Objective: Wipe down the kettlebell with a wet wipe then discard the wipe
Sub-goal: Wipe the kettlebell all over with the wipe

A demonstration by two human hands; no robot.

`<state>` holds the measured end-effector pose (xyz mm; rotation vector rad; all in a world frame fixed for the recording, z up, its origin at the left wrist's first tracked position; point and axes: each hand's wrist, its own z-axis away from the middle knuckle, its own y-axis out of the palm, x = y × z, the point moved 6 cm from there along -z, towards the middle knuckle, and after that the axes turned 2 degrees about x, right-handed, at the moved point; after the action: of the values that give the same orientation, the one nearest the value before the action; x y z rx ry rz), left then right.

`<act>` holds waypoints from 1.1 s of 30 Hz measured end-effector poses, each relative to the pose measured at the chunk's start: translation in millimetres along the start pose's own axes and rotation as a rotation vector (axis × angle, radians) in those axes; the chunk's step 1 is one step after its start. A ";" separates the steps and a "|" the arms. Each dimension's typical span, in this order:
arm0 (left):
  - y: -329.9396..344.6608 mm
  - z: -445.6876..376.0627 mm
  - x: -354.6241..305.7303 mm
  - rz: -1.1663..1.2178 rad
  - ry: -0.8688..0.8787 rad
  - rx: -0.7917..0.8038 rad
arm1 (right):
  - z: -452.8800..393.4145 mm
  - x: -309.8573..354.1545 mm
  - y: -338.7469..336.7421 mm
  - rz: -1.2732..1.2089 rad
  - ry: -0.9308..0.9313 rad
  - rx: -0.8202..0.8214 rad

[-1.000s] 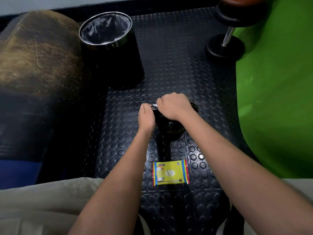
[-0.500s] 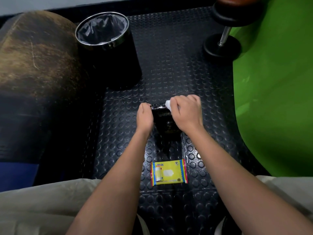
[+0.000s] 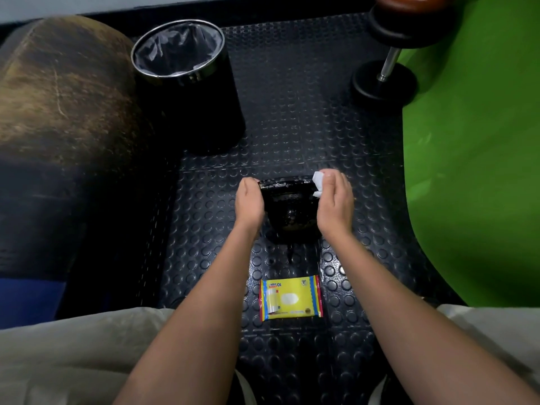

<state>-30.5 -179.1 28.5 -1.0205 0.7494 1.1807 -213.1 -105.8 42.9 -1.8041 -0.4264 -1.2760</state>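
A glossy black kettlebell (image 3: 289, 209) stands on the studded rubber floor between my two hands. My left hand (image 3: 248, 200) grips the left end of its handle. My right hand (image 3: 334, 197) holds a white wet wipe (image 3: 318, 182) against the handle's right end. Most of the wipe is hidden under my fingers. The kettlebell's surface shines wet. A black bin (image 3: 187, 83) with a chrome rim and a dark liner stands at the far left of the mat.
A yellow wet-wipe pack (image 3: 290, 298) lies flat on the mat just in front of the kettlebell. A dumbbell (image 3: 385, 68) stands on end at the far right beside a green surface (image 3: 473, 159). A worn brown padded roll (image 3: 58, 97) fills the left side.
My right hand with the wipe slid rightward along the handle, from its left end near my left hand to its right end. The left hand kept its grip.
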 end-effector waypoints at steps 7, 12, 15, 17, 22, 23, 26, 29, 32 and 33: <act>-0.5 -4.2 1.7 0.015 -0.014 -0.013 | -2.0 -6.0 1.4 -0.227 0.345 0.060; -2.4 -5.7 2.7 0.022 -0.045 -0.020 | -8.6 -11.0 6.3 -0.348 0.590 0.119; -2.2 -6.5 2.0 0.018 -0.055 -0.012 | -13.3 -0.9 3.3 -0.251 0.551 0.120; -1.6 -6.8 2.1 0.017 -0.057 -0.012 | -17.5 8.2 1.9 -0.100 0.397 0.106; -3.5 -6.9 2.7 0.009 -0.031 -0.042 | -18.6 48.3 21.0 0.407 -0.144 0.101; -3.3 -6.4 2.6 0.008 -0.021 -0.041 | -15.8 57.5 28.0 0.506 -0.223 0.099; -4.7 -4.2 1.6 0.016 0.002 -0.042 | -2.4 77.5 50.6 0.742 -0.341 0.146; -4.6 -2.0 1.0 0.030 0.015 -0.028 | 12.3 88.6 65.8 0.838 -0.439 0.191; -4.4 0.0 0.3 0.025 0.025 -0.015 | 17.0 85.8 65.7 0.832 -0.552 0.194; -4.2 -0.6 0.4 0.015 0.033 -0.012 | 16.7 81.7 62.0 0.798 -0.580 0.189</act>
<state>-26.4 -179.8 28.9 -1.0479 0.7778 1.1848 -126.3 -143.7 85.9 -1.8671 -0.0915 -0.1561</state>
